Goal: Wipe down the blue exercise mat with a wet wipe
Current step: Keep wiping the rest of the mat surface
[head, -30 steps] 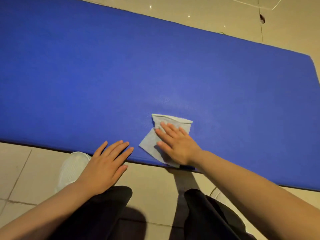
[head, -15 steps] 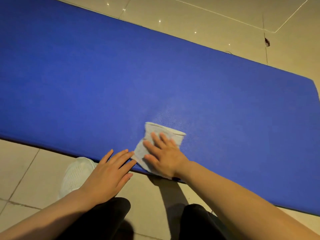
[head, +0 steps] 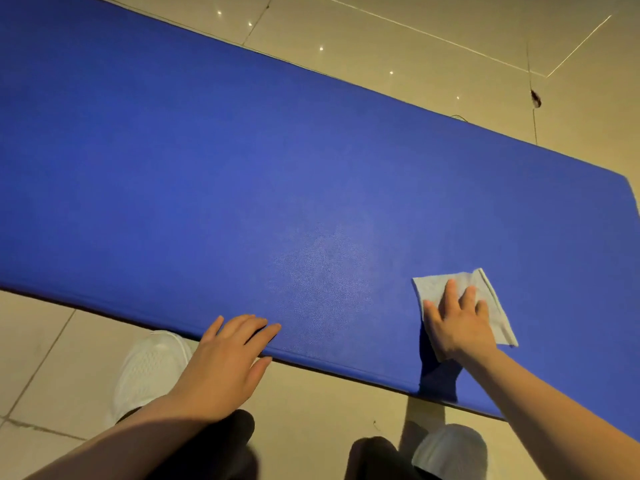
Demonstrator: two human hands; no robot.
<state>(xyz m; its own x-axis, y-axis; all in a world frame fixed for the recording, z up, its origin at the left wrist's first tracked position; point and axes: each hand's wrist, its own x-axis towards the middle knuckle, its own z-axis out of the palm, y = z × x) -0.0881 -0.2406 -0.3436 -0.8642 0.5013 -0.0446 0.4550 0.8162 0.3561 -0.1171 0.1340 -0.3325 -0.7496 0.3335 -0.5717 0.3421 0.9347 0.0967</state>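
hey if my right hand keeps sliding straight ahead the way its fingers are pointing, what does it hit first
Nothing, as far as this view shows. The right hand presses the wet wipe flat, fingers aimed toward the far edge of the blue exercise mat. Ahead lies only bare mat, then tiled floor.

No text, label, brand, number or sign can be read anywhere in the frame.
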